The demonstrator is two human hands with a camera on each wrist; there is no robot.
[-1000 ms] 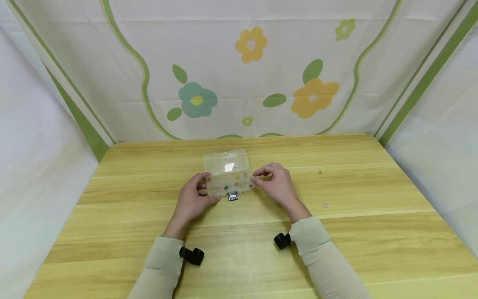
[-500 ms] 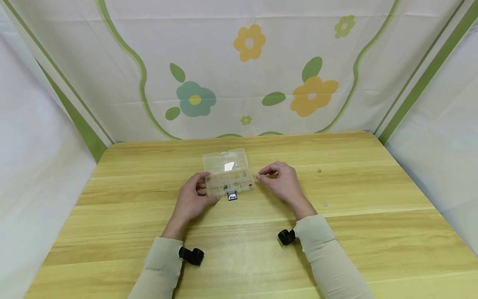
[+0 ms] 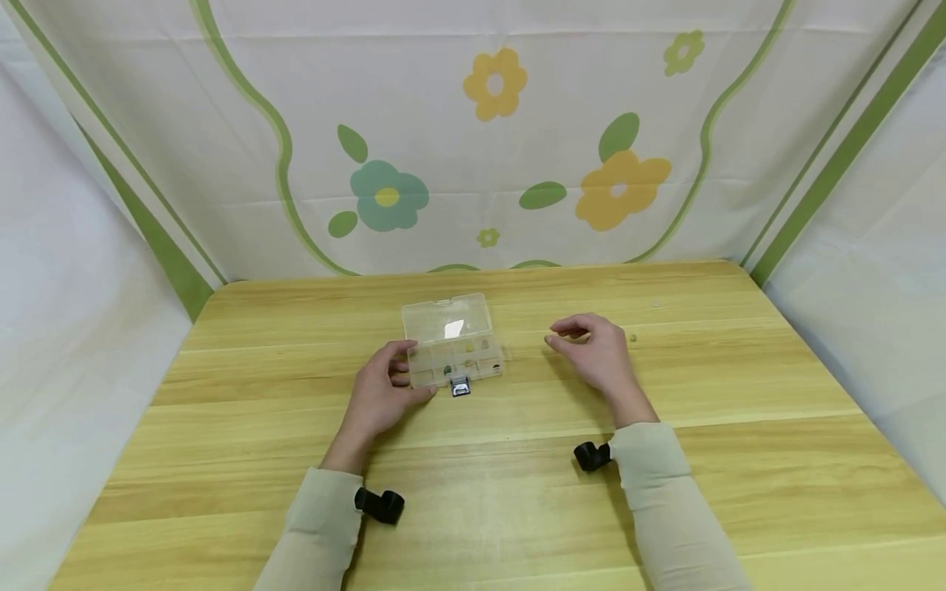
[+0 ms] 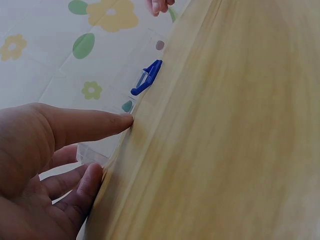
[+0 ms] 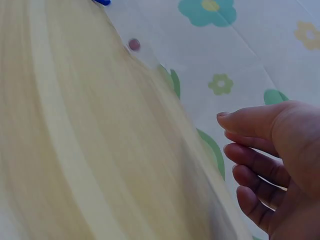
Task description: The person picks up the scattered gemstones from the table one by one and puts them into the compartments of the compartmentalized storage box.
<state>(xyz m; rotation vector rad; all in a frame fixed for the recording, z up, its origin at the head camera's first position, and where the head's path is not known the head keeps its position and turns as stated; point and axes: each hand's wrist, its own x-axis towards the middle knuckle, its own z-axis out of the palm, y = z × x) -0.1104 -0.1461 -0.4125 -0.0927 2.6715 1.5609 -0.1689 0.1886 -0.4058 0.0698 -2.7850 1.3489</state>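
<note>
Right hand (image 3: 597,355) withdrew from the box (image 3: 447,353) (tiny contents (image 3: 447,371) indistinct).

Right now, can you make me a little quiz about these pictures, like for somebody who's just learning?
1. Which hand holds the clear box?
2. True or false: the box's lid is closed.
3. In the left wrist view, what colour is the clasp at the box's front?
a) red
b) blue
c) yellow

Key:
1. The left hand; the right hand is apart from the box.
2. False: the lid is open.
3. b
</note>
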